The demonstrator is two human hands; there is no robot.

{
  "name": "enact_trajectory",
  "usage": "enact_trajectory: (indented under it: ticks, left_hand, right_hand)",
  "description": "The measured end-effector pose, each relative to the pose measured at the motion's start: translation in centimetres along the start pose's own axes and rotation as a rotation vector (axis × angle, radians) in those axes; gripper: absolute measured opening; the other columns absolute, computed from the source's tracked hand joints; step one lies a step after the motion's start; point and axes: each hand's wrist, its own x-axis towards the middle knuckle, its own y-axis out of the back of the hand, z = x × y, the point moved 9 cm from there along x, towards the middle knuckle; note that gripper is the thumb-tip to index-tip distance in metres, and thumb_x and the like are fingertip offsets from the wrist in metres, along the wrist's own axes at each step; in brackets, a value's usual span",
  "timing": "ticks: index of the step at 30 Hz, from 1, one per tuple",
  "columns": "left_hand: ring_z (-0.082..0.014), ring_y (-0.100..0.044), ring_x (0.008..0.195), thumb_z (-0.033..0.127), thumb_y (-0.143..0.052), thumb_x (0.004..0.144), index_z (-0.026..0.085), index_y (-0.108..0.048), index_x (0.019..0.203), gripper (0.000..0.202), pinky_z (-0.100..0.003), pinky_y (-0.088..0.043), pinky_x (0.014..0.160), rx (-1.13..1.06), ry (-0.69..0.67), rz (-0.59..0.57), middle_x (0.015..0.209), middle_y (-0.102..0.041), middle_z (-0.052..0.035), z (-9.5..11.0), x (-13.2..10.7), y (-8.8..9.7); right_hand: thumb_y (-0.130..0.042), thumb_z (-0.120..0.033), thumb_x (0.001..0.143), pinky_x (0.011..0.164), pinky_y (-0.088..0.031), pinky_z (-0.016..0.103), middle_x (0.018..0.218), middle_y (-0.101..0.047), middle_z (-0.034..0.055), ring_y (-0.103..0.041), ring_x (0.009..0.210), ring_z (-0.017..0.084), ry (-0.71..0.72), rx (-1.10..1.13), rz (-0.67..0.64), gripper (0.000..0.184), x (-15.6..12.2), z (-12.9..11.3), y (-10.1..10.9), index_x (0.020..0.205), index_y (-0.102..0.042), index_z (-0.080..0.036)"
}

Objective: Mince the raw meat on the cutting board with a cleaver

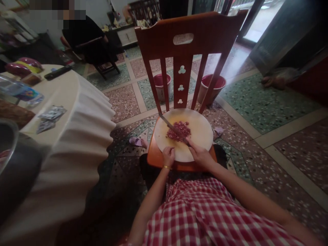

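A round, pale cutting board (202, 136) lies on the seat of a wooden chair (151, 158) in front of me. Chopped red meat (182, 127) is heaped in its middle. My right hand (201, 154) grips the handle of a knife (170, 125), whose long blade crosses the meat toward the board's far left edge. At the near left rim of the board is my left hand (168, 156), its fingers curled closed; what lies within them, if anything, is hidden.
The chair's tall back rises beyond the board, with two buckets (163, 89) on the floor behind it. To the left, a cloth-covered table (70, 99) bears a plastic bottle (23, 90), foil packets (51, 116) and a dark pot (20, 164). Farther back sits a person (82, 32).
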Motion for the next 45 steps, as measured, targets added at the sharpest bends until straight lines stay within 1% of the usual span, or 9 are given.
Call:
enact_trajectory:
  ticks: [4, 9, 13, 18, 23, 29, 34, 39, 45]
  left_hand:
    - [-0.0141, -0.055, 0.078, 0.015, -0.044, 0.077, 0.016, -0.061, 0.081, 0.017, -0.030, -0.045, 0.074, -0.013, 0.008, -0.011, 0.078, -0.061, -0.0047, -0.1, 0.0, -0.1]
    - [-0.0136, -0.055, 0.078, 0.017, -0.044, 0.076, 0.017, -0.061, 0.079, 0.017, -0.029, -0.046, 0.075, -0.059, 0.036, 0.017, 0.077, -0.060, -0.0042, -0.3, 0.0, 0.2]
    - [-0.0132, -0.056, 0.078, 0.019, -0.045, 0.077, 0.016, -0.061, 0.081, 0.018, -0.029, -0.046, 0.075, -0.132, 0.088, 0.036, 0.079, -0.061, -0.0048, -0.8, 0.0, 0.5]
    - [-0.0128, -0.058, 0.078, 0.024, -0.046, 0.076, 0.014, -0.062, 0.082, 0.019, -0.027, -0.047, 0.075, -0.235, 0.213, 0.098, 0.081, -0.062, -0.0057, -1.8, -0.1, 1.0]
    - [-0.0129, -0.059, 0.078, 0.025, -0.047, 0.075, 0.013, -0.063, 0.082, 0.021, -0.027, -0.048, 0.076, -0.281, 0.290, 0.136, 0.081, -0.064, -0.0065, -2.2, -0.5, 1.6]
    - [-0.0131, -0.060, 0.078, 0.026, -0.048, 0.074, 0.014, -0.063, 0.083, 0.022, -0.027, -0.048, 0.076, -0.285, 0.315, 0.159, 0.083, -0.065, -0.0066, -3.0, -0.2, 1.9]
    - [-0.0132, -0.060, 0.079, 0.027, -0.048, 0.075, 0.014, -0.063, 0.084, 0.023, -0.027, -0.048, 0.076, -0.255, 0.316, 0.134, 0.083, -0.066, -0.0065, -3.3, 0.0, 1.8]
    - [-0.0134, -0.060, 0.078, 0.027, -0.048, 0.074, 0.013, -0.063, 0.084, 0.023, -0.027, -0.048, 0.076, -0.242, 0.322, 0.153, 0.083, -0.065, -0.0066, -3.5, 0.4, 2.0]
    - [-0.0127, -0.059, 0.076, 0.026, -0.047, 0.074, 0.014, -0.063, 0.082, 0.021, -0.026, -0.048, 0.074, -0.257, 0.256, 0.103, 0.081, -0.064, -0.0064, -2.3, 1.4, 0.7]
  right_hand:
    - [-0.033, -0.029, 0.088, 0.080, -0.047, 0.033, 0.106, -0.063, 0.0055, -0.059, 0.095, 0.022, -0.089, -0.051, -0.113, 0.043, -0.3, 1.1, -1.2, 0.131, -0.036, -0.025]
    - [-0.033, -0.028, 0.088, 0.087, -0.043, 0.031, 0.121, -0.053, 0.0048, -0.053, 0.105, 0.019, 0.026, 0.006, 0.004, 0.047, -0.4, -0.6, 0.0, 0.135, -0.028, -0.024]
    - [-0.035, -0.028, 0.088, 0.080, -0.047, 0.033, 0.104, -0.064, 0.0051, -0.060, 0.093, 0.021, -0.101, -0.089, -0.122, 0.044, -0.7, 0.9, -1.4, 0.131, -0.036, -0.025]
    - [-0.031, -0.030, 0.089, 0.086, -0.043, 0.031, 0.121, -0.053, 0.0048, -0.054, 0.103, 0.019, 0.026, 0.006, -0.020, 0.046, -0.8, -0.5, -0.5, 0.135, -0.028, -0.026]
    - [-0.034, -0.030, 0.088, 0.074, -0.049, 0.033, 0.100, -0.065, 0.0052, -0.061, 0.089, 0.022, -0.099, -0.107, -0.183, 0.044, -1.3, 1.2, -2.1, 0.132, -0.034, -0.028]
    - [-0.033, -0.030, 0.088, 0.088, -0.042, 0.031, 0.124, -0.050, 0.0047, -0.051, 0.108, 0.019, -0.020, 0.030, 0.002, 0.046, -1.1, 0.8, 0.1, 0.134, -0.031, -0.025]
    - [-0.036, -0.031, 0.087, 0.082, -0.046, 0.033, 0.111, -0.060, 0.0051, -0.055, 0.102, 0.022, -0.145, 0.020, -0.096, 0.042, -1.1, 2.8, 0.0, 0.128, -0.041, -0.025]
    - [-0.033, -0.032, 0.089, 0.087, -0.043, 0.031, 0.124, -0.050, 0.0047, -0.051, 0.107, 0.020, -0.069, 0.056, 0.107, 0.047, -0.8, 2.1, 3.2, 0.135, -0.029, -0.024]
    - [-0.035, -0.031, 0.088, 0.078, -0.047, 0.031, 0.110, -0.061, 0.0048, -0.059, 0.094, 0.022, -0.201, -0.016, 0.001, 0.042, -0.4, 4.2, 2.2, 0.130, -0.039, -0.026]
